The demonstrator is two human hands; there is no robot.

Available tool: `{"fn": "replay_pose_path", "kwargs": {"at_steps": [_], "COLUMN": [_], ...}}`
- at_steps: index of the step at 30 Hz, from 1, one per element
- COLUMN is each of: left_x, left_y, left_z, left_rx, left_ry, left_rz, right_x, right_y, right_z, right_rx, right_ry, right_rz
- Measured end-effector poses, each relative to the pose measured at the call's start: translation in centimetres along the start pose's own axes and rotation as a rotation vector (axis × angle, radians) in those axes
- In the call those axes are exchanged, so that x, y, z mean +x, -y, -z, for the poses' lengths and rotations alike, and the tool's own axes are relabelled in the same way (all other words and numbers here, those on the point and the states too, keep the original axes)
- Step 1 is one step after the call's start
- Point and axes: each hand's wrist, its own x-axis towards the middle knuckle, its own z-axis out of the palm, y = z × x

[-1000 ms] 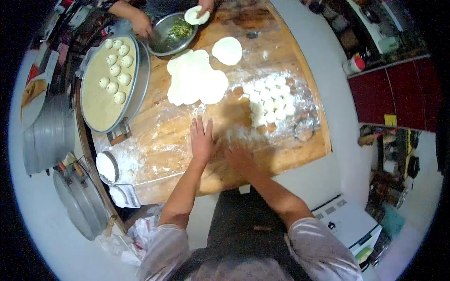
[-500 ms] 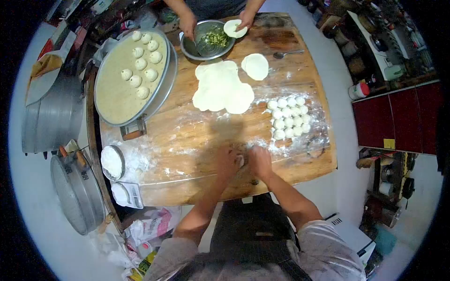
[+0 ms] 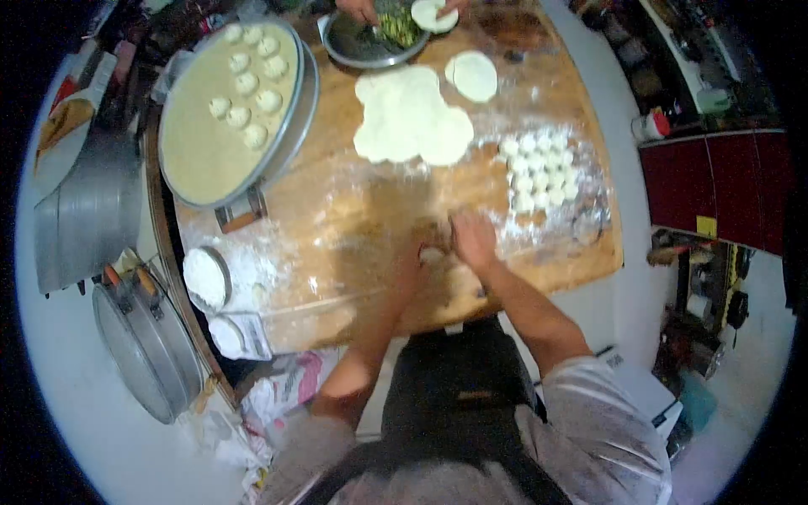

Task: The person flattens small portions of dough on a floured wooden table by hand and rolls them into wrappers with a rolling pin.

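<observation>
Near the front of the floured wooden table, my left hand (image 3: 411, 263) is closed at the edge of a small piece of dough (image 3: 433, 254). My right hand (image 3: 475, 239), curled into a fist, presses down just right of the dough; what it grips is hidden and blurred. Beyond my hands lie overlapping flat dough wrappers (image 3: 412, 118) and a separate round wrapper (image 3: 472, 77). To the right, small dough pieces (image 3: 540, 168) sit close together in rows on flour.
A large steamer tray (image 3: 189, 164) with several filled buns stands at left. Nearer are a bowl of flour (image 3: 204, 278) and a white scale (image 3: 255, 335). Across the table (image 3: 320, 244), another person's hands hold a wrapper (image 3: 433, 15) beside a metal bowl (image 3: 370, 61) of green filling.
The camera view has shifted, so the table appears higher and slightly turned. My hands stay together around the small dough. The other person's wrapper remains beside the filling bowl.
</observation>
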Motion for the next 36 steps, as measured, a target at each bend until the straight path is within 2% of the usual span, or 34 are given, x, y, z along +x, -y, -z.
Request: {"fn": "replay_pose_path", "kwargs": {"at_steps": [1,3,5,6,7,8,10,11,12,13,14,16,17,19,21,23,24,26,27,29,30,32,33,35,36], "left_x": [-0.2,2.3,3.2,2.8,2.3,1.8,-0.2,-0.5,0.4,1.0,1.7,4.3,3.9,3.4,0.9,-0.7,-0.3,1.2,2.1,2.9,2.7,1.9,0.5,-1.7,-1.9], "left_y": [0.6,0.3,-0.1,0.8,2.0,3.3,4.9,4.6,1.4,0.8,0.3,1.4,2.0,3.5,4.2,3.3,0.4,-0.2,1.2,3.4,4.8,9.6,9.9,7.0,4.7], "left_z": [-0.3,-0.2,1.0,1.2,0.9,0.5,-0.6,-1.0,-0.6,-0.7,-0.9,-2.1,-1.6,0.6,1.2,1.7,2.7,2.8,1.7,0.5,0.8,-0.8,-0.5,1.2,2.2], "left_rx": [0.078,0.372,0.472,0.244,0.126,0.008,-0.392,-0.387,-0.114,0.018,0.154,0.207,0.206,-0.248,-0.372,-0.479,-0.175,0.129,0.153,0.172,-0.045,-0.274,-0.409,-0.484,-0.406], "left_ry": [-0.072,0.086,0.328,0.208,0.149,0.086,0.013,0.025,-0.066,-0.097,-0.142,0.006,0.008,0.035,-0.017,-0.064,0.015,0.092,0.039,-0.02,0.001,0.013,-0.026,-0.097,-0.123], "left_rz": [-0.093,0.006,0.191,0.26,0.3,0.334,0.313,0.326,0.113,0.005,-0.098,0.14,0.14,0.377,0.335,0.324,0.324,0.314,0.127,-0.077,0.119,0.309,0.369,0.351,0.299], "right_x": [2.2,5.0,1.9,0.6,-2.2,-2.9,-2.9,-1.0,1.9,3.6,4.2,6.1,5.1,-1.2,-2.3,-0.7,1.2,5.5,5.6,6.0,3.9,-1.3,-0.9,-1.2,0.4], "right_y": [0.7,1.0,1.1,1.4,1.0,0.8,1.0,1.3,2.1,2.8,3.1,3.1,3.1,2.3,1.8,2.8,3.6,4.5,4.6,4.5,4.3,3.4,3.1,3.0,3.9], "right_z": [-0.1,-0.4,1.1,2.0,3.2,2.7,2.7,1.6,1.3,0.8,0.0,-0.4,0.5,2.4,2.8,2.2,1.5,0.1,-0.1,-0.4,0.0,1.6,1.8,1.4,1.2], "right_rx": [0.078,0.074,0.076,0.09,0.109,0.102,0.127,0.13,0.075,0.019,0.018,0.12,0.13,0.122,0.11,0.139,0.15,0.091,0.09,0.117,0.112,0.067,0.063,0.079,0.055], "right_ry": [0.072,0.149,0.129,0.078,0.303,0.31,0.103,0.095,0.148,0.204,0.211,0.034,0.056,0.107,0.168,0.027,0.036,0.044,0.046,0.085,0.085,0.145,0.149,0.16,0.163], "right_rz": [-0.125,-0.089,-0.059,-0.024,-0.046,-0.045,0.033,-0.013,-0.119,-0.225,-0.231,-0.18,-0.133,-0.069,-0.004,0.005,-0.004,-0.16,-0.156,-0.041,-0.039,0.002,0.014,0.032,-0.052]}}
